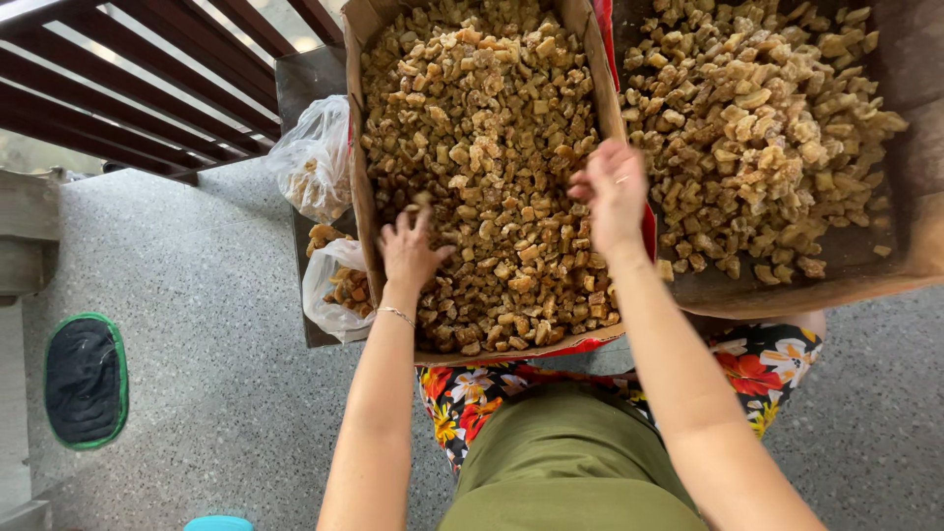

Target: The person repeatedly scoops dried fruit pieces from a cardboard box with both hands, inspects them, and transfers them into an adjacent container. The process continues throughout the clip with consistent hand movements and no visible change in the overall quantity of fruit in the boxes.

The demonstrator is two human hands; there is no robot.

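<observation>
Left hand (408, 251) lies spread open on the nuts (482, 147) in the cardboard box (362, 197). Right hand (615, 197), fingers loosely curled, empty, hovers at the box's right edge.

Quick count: two cardboard trays heaped with golden-brown chunks, one in the middle (366, 187) and one on the right (865, 285); two clear plastic bags, upper (313, 157) and lower (334, 285); one dark mat with a green rim (86, 381); two hands, left (411, 251) and right (615, 197); chunks way too many to count.
</observation>
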